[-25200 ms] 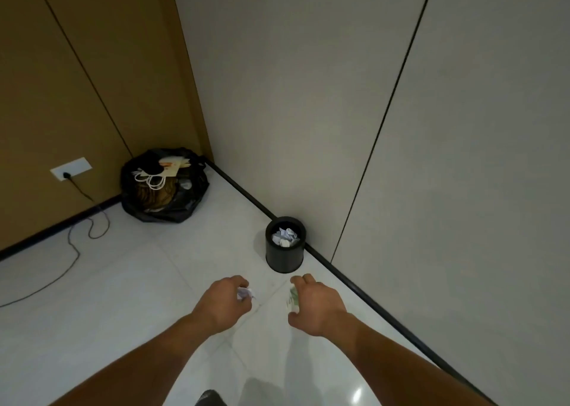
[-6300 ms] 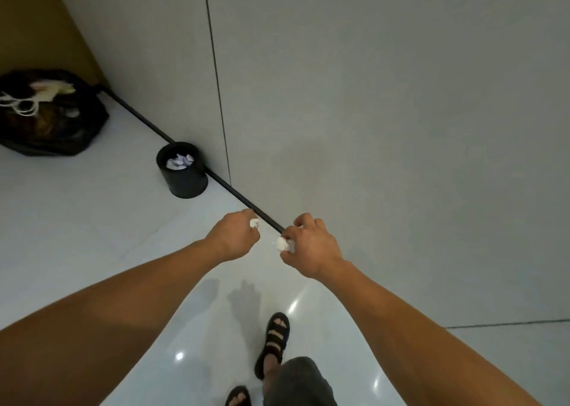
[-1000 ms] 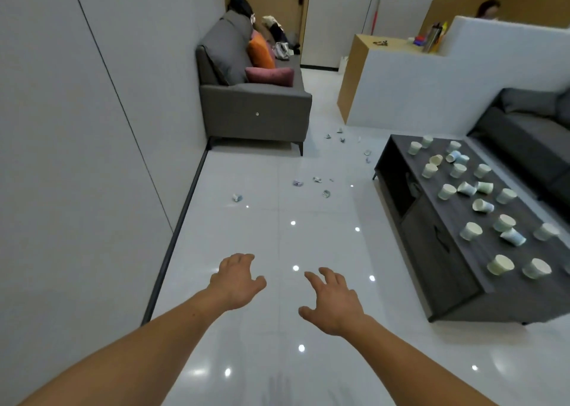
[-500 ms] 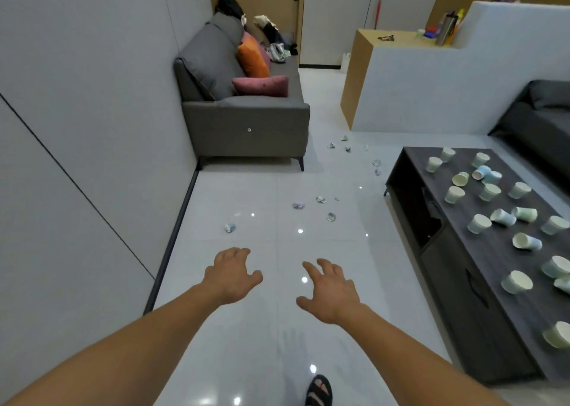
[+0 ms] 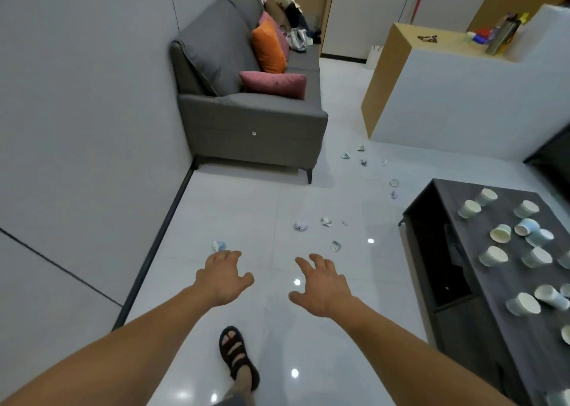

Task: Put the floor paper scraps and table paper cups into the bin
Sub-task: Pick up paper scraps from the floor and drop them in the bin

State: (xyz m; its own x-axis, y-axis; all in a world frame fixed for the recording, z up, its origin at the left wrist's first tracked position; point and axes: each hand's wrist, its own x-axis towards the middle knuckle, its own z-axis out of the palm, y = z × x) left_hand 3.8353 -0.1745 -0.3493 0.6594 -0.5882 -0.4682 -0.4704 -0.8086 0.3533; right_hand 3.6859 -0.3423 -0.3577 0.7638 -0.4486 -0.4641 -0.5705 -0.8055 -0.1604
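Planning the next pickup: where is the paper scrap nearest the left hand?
Head view: the paper scrap lies on the floor just past the left hand, near the dark baseboard on the left.

Even, soft indoor light; ceiling-lamp glare spots on glossy floor [image 5: 234, 208]; wide-angle bending at edges; slight softness.

Paper cups [image 5: 493, 256] stand and lie across the desk [image 5: 499, 283]. Left of the desk, paper scraps [image 5: 300, 226] lie scattered on the floor [image 5: 246, 208]. Farther left of the desk and behind the scraps, a sofa [image 5: 253, 121] stands against the wall [image 5: 92, 128], cushions [image 5: 273, 84] on it. Left hand [image 5: 220, 277] and right hand [image 5: 324, 285] hang apart over the floor, left of the desk.
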